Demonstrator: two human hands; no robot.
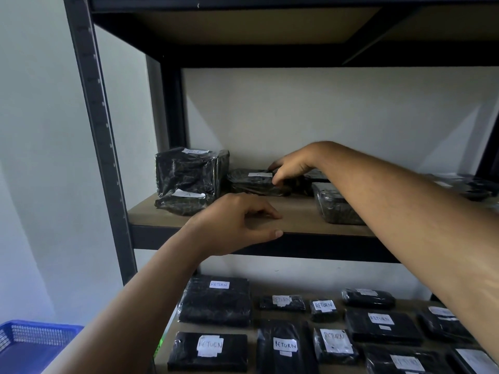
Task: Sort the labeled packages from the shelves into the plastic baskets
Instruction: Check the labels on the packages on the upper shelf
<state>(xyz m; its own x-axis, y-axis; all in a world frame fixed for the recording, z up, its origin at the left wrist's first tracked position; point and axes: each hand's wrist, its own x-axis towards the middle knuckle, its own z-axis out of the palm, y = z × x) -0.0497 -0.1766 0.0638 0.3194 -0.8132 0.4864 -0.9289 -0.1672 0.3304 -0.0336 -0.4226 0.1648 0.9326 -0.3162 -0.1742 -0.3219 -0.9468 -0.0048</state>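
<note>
Black wrapped packages with white labels lie on two shelves of a dark metal rack. On the upper shelf (297, 211), my right hand (290, 167) reaches deep in and grips the right end of a flat package (252, 182) with a small white label. My left hand (243, 222) rests on the upper shelf's front edge with fingers loosely curled and holds nothing. A tall package (189, 171) and a small one labeled A (182, 201) sit at the shelf's left. Another package (334, 203) lies under my right forearm.
The lower shelf (172, 327) carries several black packages marked RETURN (216, 300). A blue plastic basket (29, 344) stands at the lower left beside the rack. The rack's upright post (100, 130) rises on the left, against a white wall.
</note>
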